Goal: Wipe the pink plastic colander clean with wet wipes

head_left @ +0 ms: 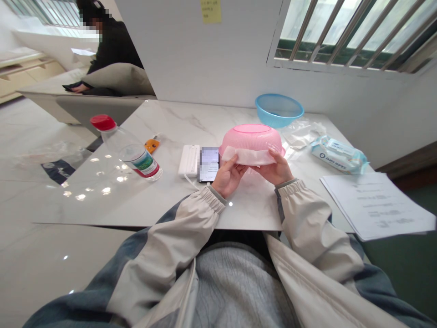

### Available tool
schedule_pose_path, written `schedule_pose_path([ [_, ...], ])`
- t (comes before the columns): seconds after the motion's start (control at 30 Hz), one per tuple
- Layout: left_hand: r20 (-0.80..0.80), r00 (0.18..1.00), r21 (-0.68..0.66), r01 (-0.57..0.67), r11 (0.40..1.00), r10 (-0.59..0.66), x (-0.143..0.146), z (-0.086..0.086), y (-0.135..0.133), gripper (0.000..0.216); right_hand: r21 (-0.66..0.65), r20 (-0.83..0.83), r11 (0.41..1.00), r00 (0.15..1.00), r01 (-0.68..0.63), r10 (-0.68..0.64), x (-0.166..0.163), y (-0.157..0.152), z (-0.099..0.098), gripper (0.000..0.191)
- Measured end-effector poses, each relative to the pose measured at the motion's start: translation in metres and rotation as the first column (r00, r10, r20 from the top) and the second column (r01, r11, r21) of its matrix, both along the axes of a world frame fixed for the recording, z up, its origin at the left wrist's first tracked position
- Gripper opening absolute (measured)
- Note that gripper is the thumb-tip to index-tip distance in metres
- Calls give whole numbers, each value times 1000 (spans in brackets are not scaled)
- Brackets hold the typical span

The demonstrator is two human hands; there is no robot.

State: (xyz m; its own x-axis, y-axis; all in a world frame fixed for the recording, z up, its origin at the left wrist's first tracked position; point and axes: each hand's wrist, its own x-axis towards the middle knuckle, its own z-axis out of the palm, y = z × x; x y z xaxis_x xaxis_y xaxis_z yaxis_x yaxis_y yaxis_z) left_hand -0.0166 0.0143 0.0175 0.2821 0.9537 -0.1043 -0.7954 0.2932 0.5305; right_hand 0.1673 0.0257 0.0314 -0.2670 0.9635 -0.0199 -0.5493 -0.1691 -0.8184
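Observation:
A pink plastic colander [251, 136] is turned upside down in front of me, its base facing up. Across its near side and rim lies a folded white wipe [248, 156], stretched between my two hands. My left hand [229, 178] pinches the left end of the wipe, thumb on top and fingers curled under the rim. The right end is gripped by my right hand [276, 171] in the same way. I cannot tell whether the colander touches the table, as its underside is hidden.
Beyond the colander stands a blue basin [279, 111]. A wipes pack [339, 155], clear plastic [302, 133] and papers [378, 205] lie right. A phone [209, 159], white power bank [189, 161], orange item [152, 145] and red-capped bottle [128, 150] are left. A person [109, 50] sits beyond.

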Motion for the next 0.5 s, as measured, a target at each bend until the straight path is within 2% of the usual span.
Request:
schedule_pose_path([
  [0.13,6,1000,-14,10,1000,-10,-1,0,0,21,-23,-79,981,978,192,-193,10,10,0,36],
  [0.2,12,999,-14,37,999,-37,-2,0,-1,22,-48,-91,933,928,357,-360,21,20,-7,28],
  [0.27,3,997,-11,80,997,-80,-3,0,-2,25,-69,-47,882,882,466,-470,35,30,-17,24],
  [0.33,-16,994,-6,109,994,-109,-4,1,-3,29,-58,35,870,872,489,-488,52,40,-25,17],
  [0.5,0,991,27,135,991,-135,-4,-1,-4,32,-99,203,920,913,380,-355,90,49,-35,11],
])
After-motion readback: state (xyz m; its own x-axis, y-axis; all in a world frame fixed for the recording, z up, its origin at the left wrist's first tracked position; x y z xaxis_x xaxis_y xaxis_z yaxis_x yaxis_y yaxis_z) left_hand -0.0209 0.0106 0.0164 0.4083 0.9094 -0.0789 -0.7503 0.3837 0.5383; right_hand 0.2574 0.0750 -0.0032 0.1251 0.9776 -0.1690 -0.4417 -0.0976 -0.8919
